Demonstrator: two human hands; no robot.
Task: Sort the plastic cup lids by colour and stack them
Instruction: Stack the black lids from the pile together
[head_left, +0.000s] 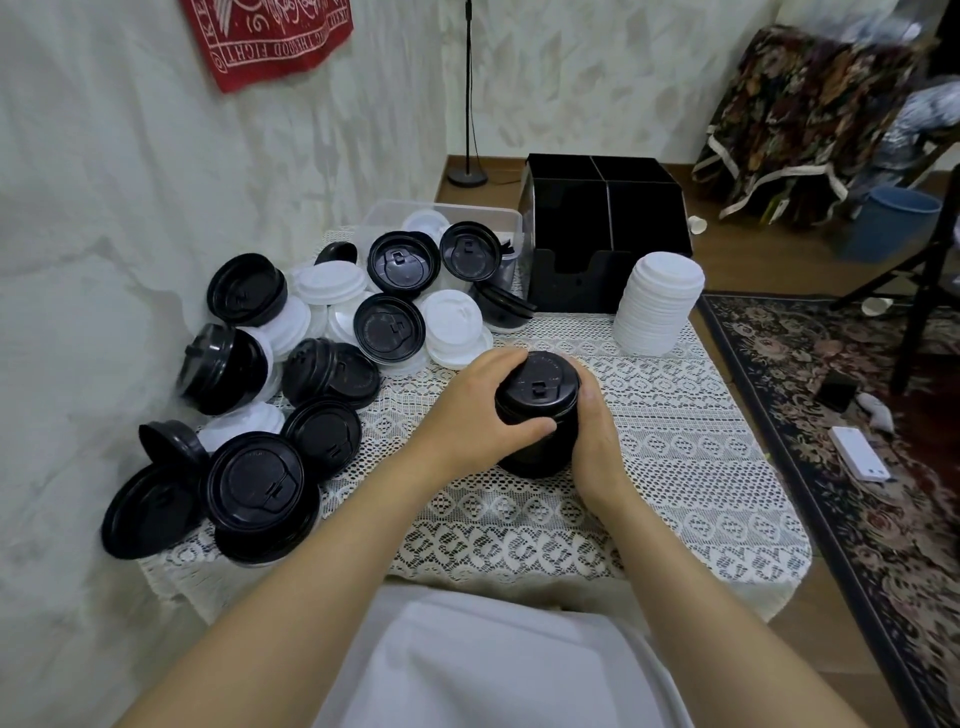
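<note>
Your left hand and right hand curl round the black lid stack from either side, stack seemingly resting on the bench, white lid stack behind it, just beside the black organiser, loose lids heaped at your left

A black four-compartment plastic organiser stands at the far edge of a white lace-covered desk, beside a clear plastic bin. A red printed banner hangs on the wall. At right, a dark floral rug carries a small white box, near a blue bucket.
</note>
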